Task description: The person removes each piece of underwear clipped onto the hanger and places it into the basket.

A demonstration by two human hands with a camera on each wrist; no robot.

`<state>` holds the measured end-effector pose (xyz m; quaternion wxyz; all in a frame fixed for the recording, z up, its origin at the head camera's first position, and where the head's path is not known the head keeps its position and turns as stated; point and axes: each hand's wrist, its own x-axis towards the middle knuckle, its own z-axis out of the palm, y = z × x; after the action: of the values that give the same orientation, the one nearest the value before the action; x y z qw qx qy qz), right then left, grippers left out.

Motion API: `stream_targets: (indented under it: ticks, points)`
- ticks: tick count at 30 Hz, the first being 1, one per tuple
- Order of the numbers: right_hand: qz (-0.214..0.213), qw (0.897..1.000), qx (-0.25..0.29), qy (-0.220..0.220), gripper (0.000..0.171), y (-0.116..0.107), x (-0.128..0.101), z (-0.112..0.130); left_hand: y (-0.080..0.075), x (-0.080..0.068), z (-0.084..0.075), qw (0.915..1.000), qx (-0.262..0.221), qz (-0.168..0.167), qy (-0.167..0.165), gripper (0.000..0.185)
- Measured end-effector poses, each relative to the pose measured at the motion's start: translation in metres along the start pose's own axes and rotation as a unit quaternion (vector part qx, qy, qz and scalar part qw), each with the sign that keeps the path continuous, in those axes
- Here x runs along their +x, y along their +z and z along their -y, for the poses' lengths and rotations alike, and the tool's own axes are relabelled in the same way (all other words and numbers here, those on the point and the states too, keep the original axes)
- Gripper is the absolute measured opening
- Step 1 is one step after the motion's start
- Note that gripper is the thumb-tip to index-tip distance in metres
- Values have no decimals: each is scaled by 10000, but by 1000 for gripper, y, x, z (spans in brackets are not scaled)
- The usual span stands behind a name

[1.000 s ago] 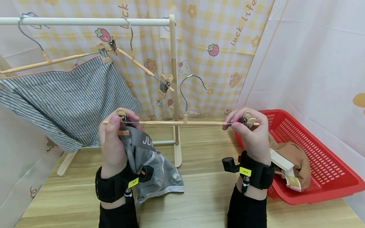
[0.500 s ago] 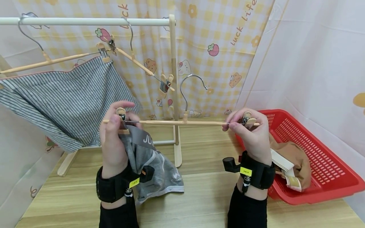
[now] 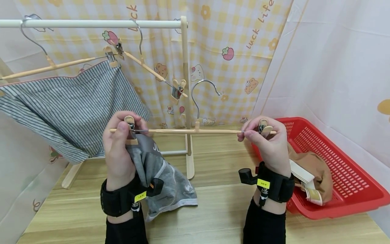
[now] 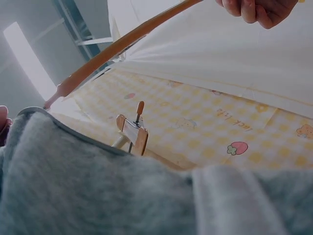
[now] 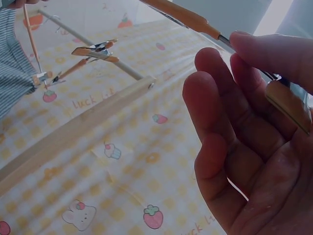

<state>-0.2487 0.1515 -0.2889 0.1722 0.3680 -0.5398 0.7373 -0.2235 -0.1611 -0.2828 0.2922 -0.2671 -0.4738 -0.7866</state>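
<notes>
Head view: I saw both hands raised over the wooden tabletop, holding one wooden clip hanger level between them.
Left hand: my left hand was curled round the hanger's left clip, thumb against it, with the grey garment bunched under the fingers.
Right hand: my right hand pinched the hanger's right clip between thumb and fingertips; the right wrist view showed the clip and the bar against my fingers.
Grey garment: its waistband sat at the left clip and the rest hung down to the tabletop; whether the clip had bitten the cloth, I could not tell. The left wrist view was mostly filled with this grey fabric.
Red basket: a red plastic basket stood on the tabletop to the right, just beside my right wrist.
Basket contents: a brown garment with a pale waistband lay in its near-left end, spilling over the rim.
Rack: a white rail on a wooden post stood behind.
On the rail: a striped garment hung clipped to one hanger, with a bare tilted hanger beside it.
</notes>
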Motion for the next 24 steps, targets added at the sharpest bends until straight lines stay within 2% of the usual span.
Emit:
stream_targets:
  ticks: [6,14,19,24]
  points:
    - [-52,9999,-74,91,14,0,-1,2,0,0,0,9998,-194,41,68,26]
    - [-18,9998,-110,167,13,-2,-1,2,-2,0,-2,9991,333,-26,272,25]
    - [20,9999,-70,104,11,-3,-1,1,-2,0,-2,9988,312,-27,382,23]
    - [-60,9999,-105,106,6,-4,-2,1,-1,0,-2,9991,290,51,291,23]
